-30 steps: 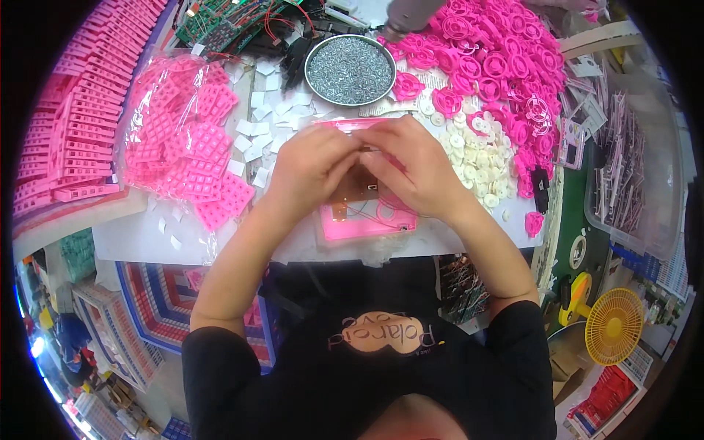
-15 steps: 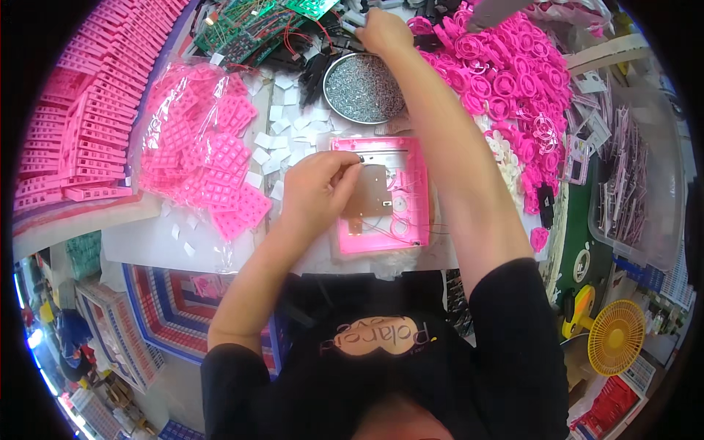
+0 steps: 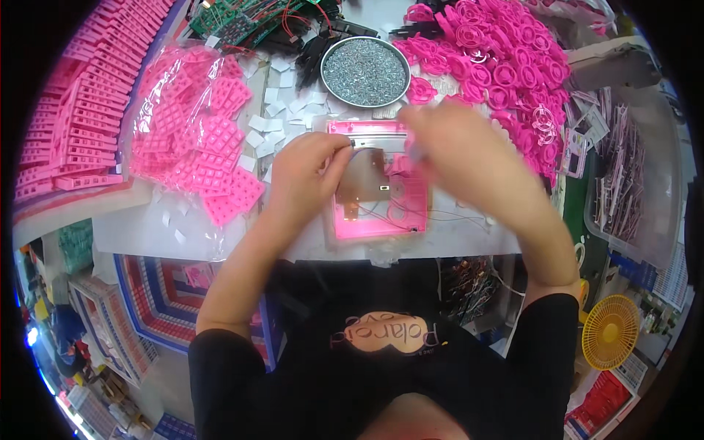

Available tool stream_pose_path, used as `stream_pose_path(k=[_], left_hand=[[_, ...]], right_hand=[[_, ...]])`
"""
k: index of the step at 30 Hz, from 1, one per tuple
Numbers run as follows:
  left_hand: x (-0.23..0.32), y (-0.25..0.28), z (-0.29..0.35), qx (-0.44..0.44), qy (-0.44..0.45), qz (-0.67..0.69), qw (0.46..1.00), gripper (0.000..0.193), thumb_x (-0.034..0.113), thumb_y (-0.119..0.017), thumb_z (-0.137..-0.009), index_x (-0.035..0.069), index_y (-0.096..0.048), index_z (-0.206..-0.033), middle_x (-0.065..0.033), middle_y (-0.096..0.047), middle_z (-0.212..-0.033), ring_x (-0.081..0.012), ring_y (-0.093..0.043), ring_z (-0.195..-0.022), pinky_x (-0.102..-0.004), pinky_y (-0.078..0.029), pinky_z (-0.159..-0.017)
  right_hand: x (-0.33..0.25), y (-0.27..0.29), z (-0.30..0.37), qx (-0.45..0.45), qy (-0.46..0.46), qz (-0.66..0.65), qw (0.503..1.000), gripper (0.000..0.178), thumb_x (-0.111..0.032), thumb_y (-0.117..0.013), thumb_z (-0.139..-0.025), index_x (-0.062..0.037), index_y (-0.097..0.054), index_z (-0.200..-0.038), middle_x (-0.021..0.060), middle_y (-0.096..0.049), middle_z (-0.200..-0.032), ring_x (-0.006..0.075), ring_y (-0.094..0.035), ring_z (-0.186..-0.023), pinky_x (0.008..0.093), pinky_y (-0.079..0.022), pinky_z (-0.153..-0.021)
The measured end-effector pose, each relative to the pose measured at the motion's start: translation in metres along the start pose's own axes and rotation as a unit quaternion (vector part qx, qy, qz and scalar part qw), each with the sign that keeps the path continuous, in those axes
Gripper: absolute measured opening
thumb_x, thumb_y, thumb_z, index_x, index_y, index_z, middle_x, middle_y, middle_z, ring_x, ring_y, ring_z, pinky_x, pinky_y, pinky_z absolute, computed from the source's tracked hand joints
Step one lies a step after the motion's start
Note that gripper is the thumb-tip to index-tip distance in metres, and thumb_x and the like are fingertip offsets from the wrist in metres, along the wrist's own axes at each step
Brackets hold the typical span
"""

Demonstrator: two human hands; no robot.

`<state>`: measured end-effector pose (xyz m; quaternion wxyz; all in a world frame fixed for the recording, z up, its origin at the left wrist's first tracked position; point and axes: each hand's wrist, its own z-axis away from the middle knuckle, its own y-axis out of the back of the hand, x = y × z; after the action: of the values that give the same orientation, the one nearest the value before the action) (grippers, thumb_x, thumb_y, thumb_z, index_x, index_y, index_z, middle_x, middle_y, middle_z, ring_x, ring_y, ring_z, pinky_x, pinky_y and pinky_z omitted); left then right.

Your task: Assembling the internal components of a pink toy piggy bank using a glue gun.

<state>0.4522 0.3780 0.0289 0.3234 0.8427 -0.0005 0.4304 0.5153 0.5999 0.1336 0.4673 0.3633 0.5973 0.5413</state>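
Note:
A shallow pink plastic case [image 3: 381,229] lies on the table in front of me. Inside it are a brownish flat panel [image 3: 363,177], thin wires and a pale strip [image 3: 378,141] along the far side. At the case's far left corner my left hand [image 3: 304,169] is closed, thumb and forefinger pinched at a small dark bit by the strip's end; what they grip is mostly hidden. My right hand [image 3: 469,150] is smeared by motion over the case's right edge. Something greyish shows by its fingertips, too blurred to name.
Beyond the case stands a round metal dish [image 3: 365,72] of small screws. Pink keypads [image 3: 220,150] and white paper squares [image 3: 271,125] lie left, pink ring-shaped parts [image 3: 499,59] far right. Green circuit boards [image 3: 242,26] sit at the back. A yellow fan [image 3: 610,331] is at right.
My right hand has come back from the far side of the table, beyond the screw dish, to the case's right edge. My left hand stays pinched at the case's far left corner.

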Motion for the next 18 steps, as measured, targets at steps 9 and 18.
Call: stream_pose_path(k=[9,18], left_hand=[[-0.003,0.002,0.002,-0.018,0.004,0.009,1.0,0.01,0.005,-0.071,-0.089,0.002,-0.071,-0.098,-0.0101,-0.069,-0.085,-0.0196,-0.061,-0.068,-0.0306,-0.049,-0.064],[-0.011,0.005,-0.003,-0.04,-0.088,-0.001,0.995,0.011,0.001,-0.072,-0.085,0.003,-0.07,-0.097,-0.0099,-0.068,-0.084,-0.0254,-0.063,-0.072,-0.0332,-0.05,-0.065]], right_hand=[[-0.004,-0.069,0.01,0.194,0.02,-0.254,0.947,0.054,-0.023,-0.08,-0.078,-0.0054,-0.063,-0.126,0.0122,-0.068,-0.104,0.0324,-0.062,-0.095,0.042,-0.05,-0.085],[-0.008,-0.065,0.008,0.157,0.03,-0.23,0.96,0.058,-0.021,-0.08,-0.074,-0.0091,-0.063,-0.128,0.0112,-0.064,-0.116,0.0332,-0.056,-0.109,0.0435,-0.047,-0.094]])
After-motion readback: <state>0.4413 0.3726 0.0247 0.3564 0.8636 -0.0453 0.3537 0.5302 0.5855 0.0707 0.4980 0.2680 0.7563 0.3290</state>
